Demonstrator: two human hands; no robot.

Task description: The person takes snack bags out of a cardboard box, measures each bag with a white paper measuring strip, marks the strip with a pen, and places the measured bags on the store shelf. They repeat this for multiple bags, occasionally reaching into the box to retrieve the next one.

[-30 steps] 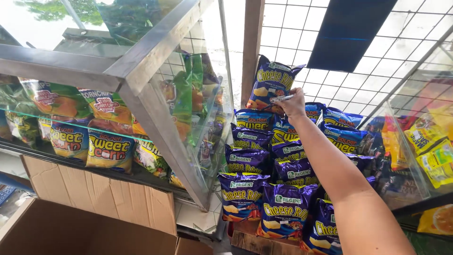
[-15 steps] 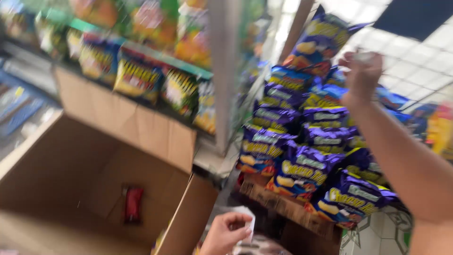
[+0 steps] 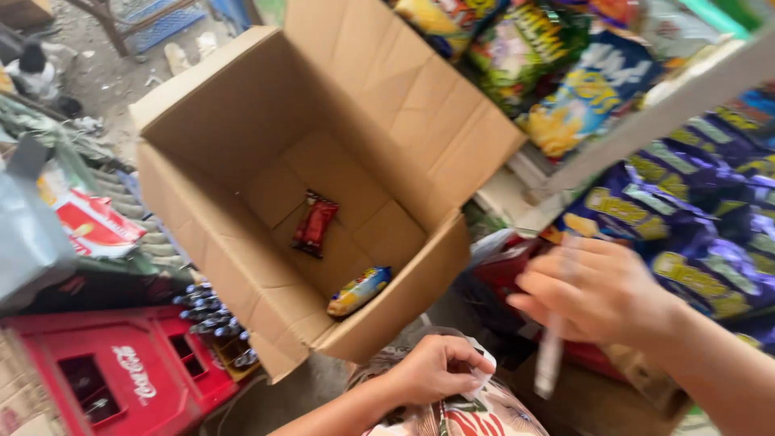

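Left hand (image 3: 440,367) clenching white paper scrap (image 3: 483,373); right hand (image 3: 601,292) gripping blurred white strip (image 3: 551,355), beside open cardboard box (image 3: 242,234).

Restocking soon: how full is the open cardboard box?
Nearly empty: the cardboard box holds only a red packet and a yellow packet.

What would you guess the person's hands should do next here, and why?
Probably lower the right hand toward the open cardboard box. That hand is blurred and seems to hold a thin pale strip, while the left hand pinches something small and white near the body. The box holds only a red packet and a yellow and blue packet, so there is room.
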